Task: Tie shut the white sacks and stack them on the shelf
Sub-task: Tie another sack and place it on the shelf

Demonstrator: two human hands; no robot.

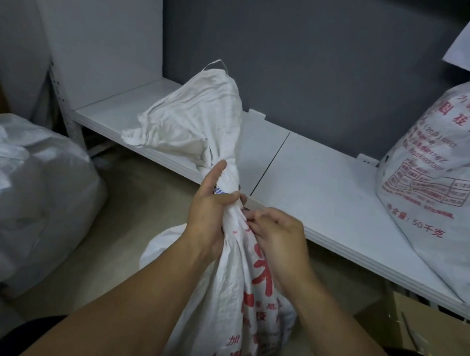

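1. Head view: the sack (241, 286) stands on the floor (136, 208) in front of the shelf (318, 185). The left hand (211, 205) grips its gathered neck, and the right hand (276, 239) pinches the neck just below, beside the left.
2. The sack's base is cut off at the bottom edge. The right fingertips are hidden in the folds. A blue-white strip (219, 191) by the left thumb is too small to make out.
3. There are three sacks: this one, a printed sack (450, 169) on the shelf, and a plain sack (10, 188) on the floor.
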